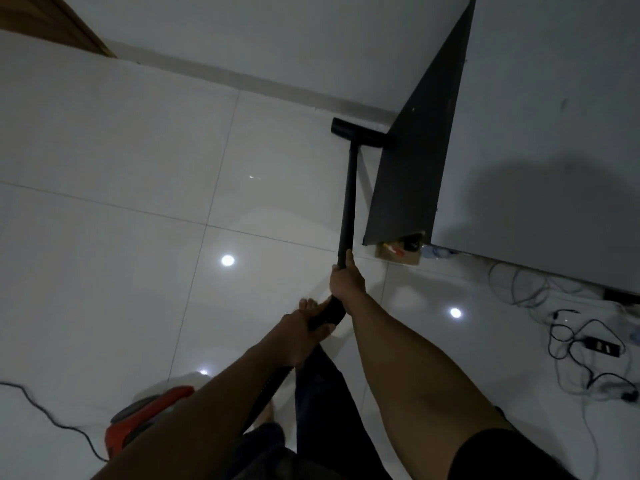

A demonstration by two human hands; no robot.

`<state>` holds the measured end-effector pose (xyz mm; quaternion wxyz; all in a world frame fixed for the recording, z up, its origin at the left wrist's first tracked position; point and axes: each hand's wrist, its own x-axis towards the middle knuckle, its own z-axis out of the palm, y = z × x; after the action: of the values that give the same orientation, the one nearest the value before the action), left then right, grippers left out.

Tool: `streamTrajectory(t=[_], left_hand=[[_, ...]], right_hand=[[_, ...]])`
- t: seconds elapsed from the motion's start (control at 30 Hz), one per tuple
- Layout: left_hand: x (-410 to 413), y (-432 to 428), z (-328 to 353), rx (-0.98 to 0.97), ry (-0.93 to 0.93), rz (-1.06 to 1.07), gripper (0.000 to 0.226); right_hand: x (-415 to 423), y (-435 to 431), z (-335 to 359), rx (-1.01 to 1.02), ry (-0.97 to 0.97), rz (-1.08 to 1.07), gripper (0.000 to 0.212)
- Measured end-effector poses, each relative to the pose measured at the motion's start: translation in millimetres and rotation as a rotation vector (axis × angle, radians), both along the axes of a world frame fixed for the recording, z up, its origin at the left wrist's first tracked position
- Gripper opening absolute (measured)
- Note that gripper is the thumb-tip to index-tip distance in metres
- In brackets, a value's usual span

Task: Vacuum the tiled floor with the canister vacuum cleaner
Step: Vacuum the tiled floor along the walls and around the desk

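We steer the stiff, light wand (349,188) with right hand (346,279) wrapped mid-tube and left hand (300,336) clenched on the handle (329,314).

Grey desk top (540,140) right of the hand (347,279), its dark side panel (412,168) just beyond, small cardboard box (398,252) tucked under its near corner, tangled cables (571,341) and a black adapter (601,347) farther right, wooden door frame (52,22) far upper left.
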<state>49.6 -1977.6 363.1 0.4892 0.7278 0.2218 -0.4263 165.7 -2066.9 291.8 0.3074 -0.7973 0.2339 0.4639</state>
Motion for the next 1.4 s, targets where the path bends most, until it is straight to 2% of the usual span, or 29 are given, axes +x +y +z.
streamTrajectory(t=[0.33, 0.53, 0.77, 0.97, 1.23, 1.4], left_hand=[[32.5, -8.3, -11.6, 0.003, -0.04, 0.049, 0.061], [45.8, -10.9, 1.0, 0.0, -0.127, 0.08, 0.058], [1.3, 12.6, 30.0, -0.034, -0.071, -0.01, 0.053], [-48.0, 23.7, 30.7, -0.058, -0.006, 0.137, 0.051], [-0.6, 47.0, 28.9, 0.043, -0.136, 0.186, 0.055], [27.1, 58.7, 24.6, 0.057, -0.13, 0.232, 0.055]], right_hand=[[44.7, -0.1, 1.2, -0.028, -0.014, 0.049, 0.06], [60.7, 0.0, 10.2, -0.03, -0.05, 0.082, 0.06], [-8.0, 7.0, 18.7, 0.04, -0.01, 0.072, 0.06], [-44.7, 25.7, 25.7, 0.086, 0.032, 0.126, 0.059], [13.3, 66.9, 14.0, 0.096, 0.0, 0.14, 0.061], [43.7, 84.5, 9.2, 0.102, -0.006, 0.132, 0.062]])
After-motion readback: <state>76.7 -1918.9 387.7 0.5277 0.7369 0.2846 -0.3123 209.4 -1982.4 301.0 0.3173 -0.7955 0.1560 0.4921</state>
